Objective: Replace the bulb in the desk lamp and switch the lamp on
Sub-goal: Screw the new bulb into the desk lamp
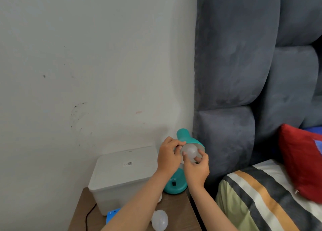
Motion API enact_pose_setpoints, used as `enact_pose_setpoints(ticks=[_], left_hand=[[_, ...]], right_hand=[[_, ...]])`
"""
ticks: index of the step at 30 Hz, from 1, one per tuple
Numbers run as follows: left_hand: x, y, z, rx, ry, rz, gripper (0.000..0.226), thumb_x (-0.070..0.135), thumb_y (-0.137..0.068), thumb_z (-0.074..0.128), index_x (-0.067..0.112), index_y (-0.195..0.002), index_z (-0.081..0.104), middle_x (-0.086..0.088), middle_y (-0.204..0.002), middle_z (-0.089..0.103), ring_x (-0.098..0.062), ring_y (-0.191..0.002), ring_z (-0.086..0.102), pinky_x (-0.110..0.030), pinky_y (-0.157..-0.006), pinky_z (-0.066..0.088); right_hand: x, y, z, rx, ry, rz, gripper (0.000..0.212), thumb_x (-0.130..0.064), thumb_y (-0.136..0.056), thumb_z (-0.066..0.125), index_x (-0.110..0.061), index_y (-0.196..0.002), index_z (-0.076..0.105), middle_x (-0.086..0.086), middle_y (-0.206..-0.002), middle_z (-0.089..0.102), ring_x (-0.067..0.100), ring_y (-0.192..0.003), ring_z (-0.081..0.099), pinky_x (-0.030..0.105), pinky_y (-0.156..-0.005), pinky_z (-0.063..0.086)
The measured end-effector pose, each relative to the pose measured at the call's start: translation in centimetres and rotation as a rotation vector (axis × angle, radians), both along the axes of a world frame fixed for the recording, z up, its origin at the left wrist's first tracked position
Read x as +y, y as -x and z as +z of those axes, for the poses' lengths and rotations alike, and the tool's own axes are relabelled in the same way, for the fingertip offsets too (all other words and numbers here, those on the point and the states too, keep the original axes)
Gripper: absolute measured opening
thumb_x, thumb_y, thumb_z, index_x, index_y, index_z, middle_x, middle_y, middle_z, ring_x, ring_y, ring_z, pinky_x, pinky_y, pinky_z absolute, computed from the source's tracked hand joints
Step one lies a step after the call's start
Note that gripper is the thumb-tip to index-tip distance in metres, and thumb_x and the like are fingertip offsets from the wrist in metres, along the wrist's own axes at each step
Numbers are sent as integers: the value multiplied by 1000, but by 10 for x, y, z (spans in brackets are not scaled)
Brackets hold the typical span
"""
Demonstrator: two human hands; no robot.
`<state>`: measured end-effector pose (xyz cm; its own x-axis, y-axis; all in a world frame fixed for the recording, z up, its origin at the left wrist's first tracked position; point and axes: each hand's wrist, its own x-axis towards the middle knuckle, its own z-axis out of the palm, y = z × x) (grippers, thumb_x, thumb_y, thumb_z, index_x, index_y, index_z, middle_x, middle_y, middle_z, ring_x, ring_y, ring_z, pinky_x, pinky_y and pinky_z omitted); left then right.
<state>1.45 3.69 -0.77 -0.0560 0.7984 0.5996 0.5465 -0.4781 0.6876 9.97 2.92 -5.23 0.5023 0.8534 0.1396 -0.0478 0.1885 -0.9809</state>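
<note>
A teal desk lamp stands on the bedside table, its shade tipped toward me and its round base carrying a black switch. A frosted white bulb sits in the mouth of the shade. My right hand grips that bulb from below with its fingers around the globe. My left hand holds the rim of the shade on its left side. A second white bulb lies on the table near my left forearm.
A white lidded box stands left of the lamp on the wooden table, with a black cable and a blue card at its front. A grey padded headboard, a striped pillow and a red cushion lie to the right.
</note>
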Motion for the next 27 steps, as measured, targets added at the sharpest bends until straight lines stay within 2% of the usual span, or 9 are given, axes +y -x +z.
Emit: enact_pose_setpoints(ticks=[3,7,11,14,18,20,22,25,27], left_hand=[[0,2,0,7,-4,-6,20,6,-87,59,18,-96,71,3,-90,58,-9,-82,59,-26,-75,56],[0,1,0,0,9,1,21,5,-87,59,19,-96,71,5,-89,57,-8,-83,59,-24,-76,55],[0,1,0,6,6,4,21,5,-86,59,19,-96,71,5,-90,57,-8,-82,59,-25,-76,55],[1,1,0,7,10,0,20,6,-86,59,20,-95,71,5,-90,57,-7,-82,59,-25,-75,55],[0,0,0,-7,18,3,22,5,-86,59,21,-95,71,6,-90,57,-7,-82,59,-25,-76,55],[0,1,0,-7,17,-1,21,5,-86,59,20,-95,71,6,-89,57,-7,-82,59,-25,-76,55],[0,1,1,-5,19,-5,21,6,-86,59,20,-96,71,7,-89,56,-7,-82,59,-25,-76,55],[0,2,1,1,18,-5,20,6,-87,59,20,-95,71,7,-89,56,-7,-82,59,-25,-76,55],[0,1,0,-4,22,-4,21,7,-87,59,21,-95,71,7,-89,57,-6,-82,58,-25,-76,55]], right_hand=[[0,-1,2,27,17,-8,51,-33,-81,71,-8,-120,51,10,-106,63,9,-75,59,22,-66,45],[0,1,0,-26,-49,14,64,-17,-76,77,-14,-131,45,10,-125,53,3,-71,61,21,-70,51],[1,-1,0,-20,-23,18,53,-21,-79,74,-16,-125,50,10,-115,61,9,-77,63,17,-65,47],[1,-1,2,28,8,5,50,-33,-82,70,-11,-122,50,13,-106,66,13,-77,63,23,-66,49],[0,3,1,-58,-57,-5,64,-21,-76,77,-15,-131,45,10,-124,54,9,-81,63,35,-80,56],[-1,3,0,-62,-44,8,59,-18,-78,75,-17,-130,46,9,-121,55,4,-76,62,26,-73,54],[0,2,1,-19,-18,8,51,-26,-81,72,-16,-126,49,11,-114,61,6,-78,62,20,-67,49],[0,2,3,6,-4,1,52,-33,-82,70,-11,-124,49,12,-111,63,16,-82,65,23,-68,49],[-1,2,4,-34,-26,-2,58,-26,-79,74,-9,-128,47,10,-120,55,9,-76,63,25,-72,51]])
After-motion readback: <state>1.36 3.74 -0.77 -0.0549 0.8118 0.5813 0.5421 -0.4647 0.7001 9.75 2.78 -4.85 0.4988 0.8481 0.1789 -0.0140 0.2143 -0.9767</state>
